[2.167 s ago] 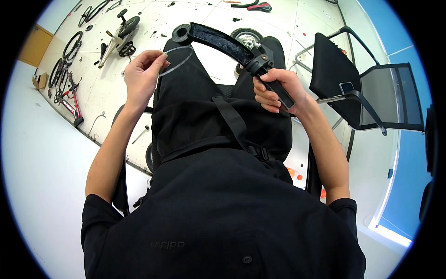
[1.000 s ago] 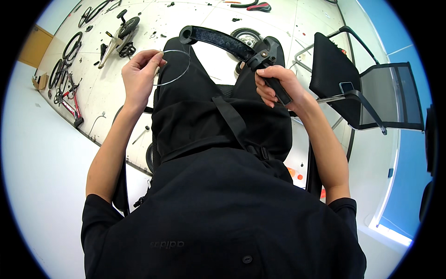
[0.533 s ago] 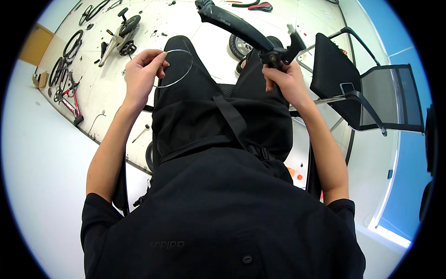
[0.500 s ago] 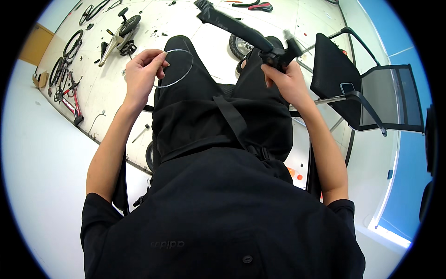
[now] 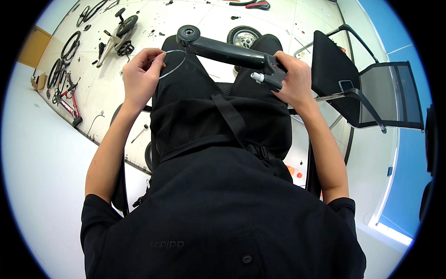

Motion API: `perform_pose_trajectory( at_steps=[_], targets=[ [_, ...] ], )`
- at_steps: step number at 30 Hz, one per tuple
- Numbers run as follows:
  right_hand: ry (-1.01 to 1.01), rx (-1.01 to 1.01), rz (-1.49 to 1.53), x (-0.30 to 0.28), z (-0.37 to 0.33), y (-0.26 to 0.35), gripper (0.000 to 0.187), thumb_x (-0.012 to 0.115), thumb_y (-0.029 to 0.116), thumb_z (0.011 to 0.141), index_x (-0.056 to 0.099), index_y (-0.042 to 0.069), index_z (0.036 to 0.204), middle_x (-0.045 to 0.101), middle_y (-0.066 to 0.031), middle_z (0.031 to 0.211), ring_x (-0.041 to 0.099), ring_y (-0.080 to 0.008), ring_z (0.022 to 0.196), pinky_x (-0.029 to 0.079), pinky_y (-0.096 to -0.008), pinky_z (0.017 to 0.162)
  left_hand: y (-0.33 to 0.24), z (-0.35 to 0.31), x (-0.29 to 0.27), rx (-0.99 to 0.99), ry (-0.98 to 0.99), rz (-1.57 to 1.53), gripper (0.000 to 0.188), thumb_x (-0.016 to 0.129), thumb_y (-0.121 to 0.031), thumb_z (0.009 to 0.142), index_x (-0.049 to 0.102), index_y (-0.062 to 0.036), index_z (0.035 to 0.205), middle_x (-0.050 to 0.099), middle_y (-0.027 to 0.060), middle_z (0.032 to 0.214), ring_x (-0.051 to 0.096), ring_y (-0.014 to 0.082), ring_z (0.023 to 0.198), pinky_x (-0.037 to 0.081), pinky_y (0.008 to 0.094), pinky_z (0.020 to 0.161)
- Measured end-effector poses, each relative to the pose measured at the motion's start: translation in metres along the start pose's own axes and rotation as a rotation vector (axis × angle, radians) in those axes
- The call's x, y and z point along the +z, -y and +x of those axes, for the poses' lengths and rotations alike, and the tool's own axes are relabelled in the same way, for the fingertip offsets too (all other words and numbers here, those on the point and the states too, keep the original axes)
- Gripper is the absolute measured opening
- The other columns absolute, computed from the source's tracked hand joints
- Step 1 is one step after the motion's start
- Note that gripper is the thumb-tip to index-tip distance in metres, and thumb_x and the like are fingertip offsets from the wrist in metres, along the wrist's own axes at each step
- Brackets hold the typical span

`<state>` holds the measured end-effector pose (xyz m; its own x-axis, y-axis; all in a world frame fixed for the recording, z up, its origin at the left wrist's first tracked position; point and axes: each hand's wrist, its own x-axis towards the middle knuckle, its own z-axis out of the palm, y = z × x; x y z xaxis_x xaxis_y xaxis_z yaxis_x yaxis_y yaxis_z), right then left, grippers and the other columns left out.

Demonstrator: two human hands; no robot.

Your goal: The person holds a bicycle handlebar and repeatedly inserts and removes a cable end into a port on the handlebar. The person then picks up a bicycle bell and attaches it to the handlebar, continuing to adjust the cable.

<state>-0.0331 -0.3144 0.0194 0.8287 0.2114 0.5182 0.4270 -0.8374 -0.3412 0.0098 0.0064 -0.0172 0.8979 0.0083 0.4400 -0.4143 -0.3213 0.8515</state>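
Now we are pinching a thin wire loop between the thumb and fingers of our left hand, over our left thigh. Our right hand is gripping one end of a black bar, beside its white knob; the bar is stretching leftward, its round end sitting near the loop.

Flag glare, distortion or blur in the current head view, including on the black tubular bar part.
Head view: fisheye bends straight edges, black fills the corners; glare on the bright white strip low right; the black fabric shirt shows little detail; the black tubular bar part and the bare right hand gripping it look fairly sharp, no obvious motion blur.
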Motion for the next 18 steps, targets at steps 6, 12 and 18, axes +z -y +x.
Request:
perform_pose_trajectory(
  at_steps=[6,12,18],
  targets=[
    [0.058,0.013,-0.078,0.001,0.0,-0.004,0.018,0.066,0.009,0.057,0.057,0.005,0.072,0.057,-0.0131,0.061,0.057,-0.033,0.058,0.042,-0.0376,0.051,-0.014,-0.005,-0.001,0.191,0.012,0.259,0.008,0.065,0.0,0.083,0.065,0.0,0.091,0.064,0.0022,0.071,0.041,0.0031,0.05,0.034,0.0211,0.046],
    [0.03,0.011,-0.089,0.002,0.0,-0.004,0.019,0.068,0.01,0.057,0.057,0.006,0.072,0.057,-0.012,0.06,0.058,-0.032,0.058,0.043,-0.0377,0.051,-0.023,-0.005,0.0,0.363,-0.011,0.349,0.008,0.067,0.001,0.08,0.064,-0.0016,0.086,0.063,0.0059,0.069,0.044,0.0086,0.047,0.036,0.023,0.045],
    [0.037,0.024,-0.108,0.002,0.001,-0.006,0.018,0.068,0.012,0.058,0.059,0.006,0.072,0.057,-0.0115,0.06,0.059,-0.0309,0.057,0.043,-0.0375,0.051,-0.024,-0.007,0.002,0.393,-0.018,0.35,0.008,0.067,0.002,0.08,0.064,-0.001,0.087,0.063,0.006,0.07,0.044,0.0081,0.047,0.036,0.0233,0.045]
  ],
)
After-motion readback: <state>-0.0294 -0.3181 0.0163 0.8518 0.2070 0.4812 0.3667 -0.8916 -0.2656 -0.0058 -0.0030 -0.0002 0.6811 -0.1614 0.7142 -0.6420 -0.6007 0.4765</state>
